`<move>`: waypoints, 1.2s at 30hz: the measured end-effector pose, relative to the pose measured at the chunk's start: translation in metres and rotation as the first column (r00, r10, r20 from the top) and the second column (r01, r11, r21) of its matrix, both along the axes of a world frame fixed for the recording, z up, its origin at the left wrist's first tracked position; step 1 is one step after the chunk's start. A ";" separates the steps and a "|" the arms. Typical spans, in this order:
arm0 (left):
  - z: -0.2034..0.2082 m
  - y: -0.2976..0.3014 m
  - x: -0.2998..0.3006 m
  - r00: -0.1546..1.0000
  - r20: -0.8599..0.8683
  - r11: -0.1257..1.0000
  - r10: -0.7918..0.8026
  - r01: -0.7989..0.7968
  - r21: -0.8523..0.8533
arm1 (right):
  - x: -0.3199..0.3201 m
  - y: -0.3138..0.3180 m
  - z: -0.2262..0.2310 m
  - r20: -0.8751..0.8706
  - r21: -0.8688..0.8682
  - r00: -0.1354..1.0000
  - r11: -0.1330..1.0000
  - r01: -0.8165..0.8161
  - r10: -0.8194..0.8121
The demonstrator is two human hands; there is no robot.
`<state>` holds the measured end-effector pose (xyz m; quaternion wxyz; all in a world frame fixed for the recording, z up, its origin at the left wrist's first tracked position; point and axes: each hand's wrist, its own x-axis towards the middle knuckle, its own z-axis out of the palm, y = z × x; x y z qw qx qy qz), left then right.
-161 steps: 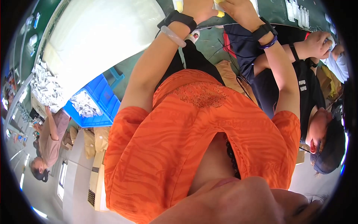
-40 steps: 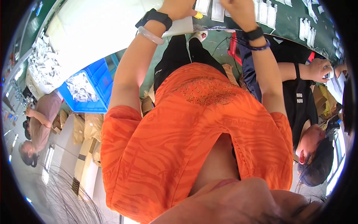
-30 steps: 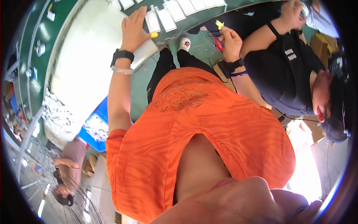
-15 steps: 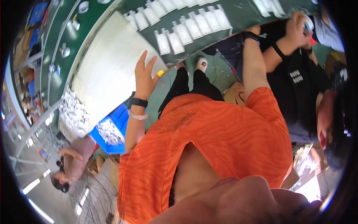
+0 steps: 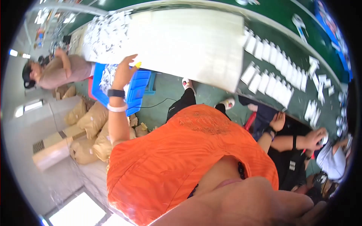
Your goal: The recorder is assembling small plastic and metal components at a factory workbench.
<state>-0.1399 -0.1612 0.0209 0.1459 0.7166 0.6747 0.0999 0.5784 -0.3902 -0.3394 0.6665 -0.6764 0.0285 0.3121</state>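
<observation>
My left hand hangs over the edge of a blue plastic crate, fingers stretched out and a yellow cover on the thumb. It holds nothing that I can see. Inside the crate lie small white pieces, and a larger heap of similar pieces is spread on the tabletop beyond. My right hand is at the green table's front edge, beside a co-worker's arm; its fingers look apart with nothing in them. Nearby on the table stand two rows of flat white parts.
A wide cream board covers the middle of the table. At right, a co-worker's hand holds a white round thing. Another person is at far left. Tan sacks and a carton lie on the floor; a black cable runs by the crate.
My view has swung round, so the cream board now lies straight ahead. My left hand has moved from beside the board to over the blue crate. My right hand shows more fully.
</observation>
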 end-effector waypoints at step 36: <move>-0.246 0.705 -0.307 0.934 -0.329 0.902 0.142 0.014 0.431 | -0.538 0.395 0.272 0.241 -0.760 0.148 0.281 -0.587 0.959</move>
